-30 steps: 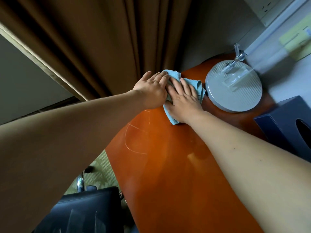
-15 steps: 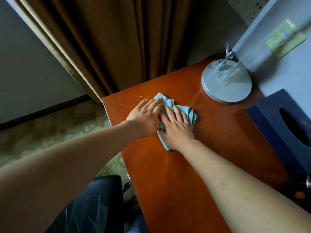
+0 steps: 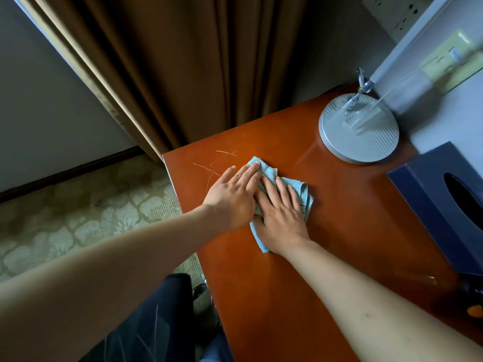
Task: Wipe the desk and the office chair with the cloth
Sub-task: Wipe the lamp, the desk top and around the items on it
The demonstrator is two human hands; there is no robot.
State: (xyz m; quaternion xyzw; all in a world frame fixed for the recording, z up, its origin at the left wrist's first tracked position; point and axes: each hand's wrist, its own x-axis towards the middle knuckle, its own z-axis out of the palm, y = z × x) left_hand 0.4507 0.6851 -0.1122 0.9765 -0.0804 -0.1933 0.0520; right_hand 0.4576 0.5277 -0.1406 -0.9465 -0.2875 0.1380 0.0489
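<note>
A folded light-blue cloth (image 3: 300, 189) lies flat on the glossy reddish-brown desk (image 3: 339, 231), near its far left corner. My left hand (image 3: 231, 198) and my right hand (image 3: 281, 215) press down on the cloth side by side, fingers stretched out flat and touching each other. Most of the cloth is hidden under the two palms. Pale scratch marks show on the desk just left of my left fingers. The black office chair (image 3: 156, 317) is at the bottom, beside the desk's left edge, partly hidden by my left forearm.
A round silver lamp base (image 3: 366, 142) stands at the desk's far right corner. A dark blue tissue box (image 3: 428, 194) sits on the right. Brown curtains (image 3: 183, 74) hang behind the desk. Patterned carpet (image 3: 91, 205) lies to the left.
Both hands have slid the cloth back from the far edge near the curtain toward me. The view has tilted so more of the desk corner and carpet shows.
</note>
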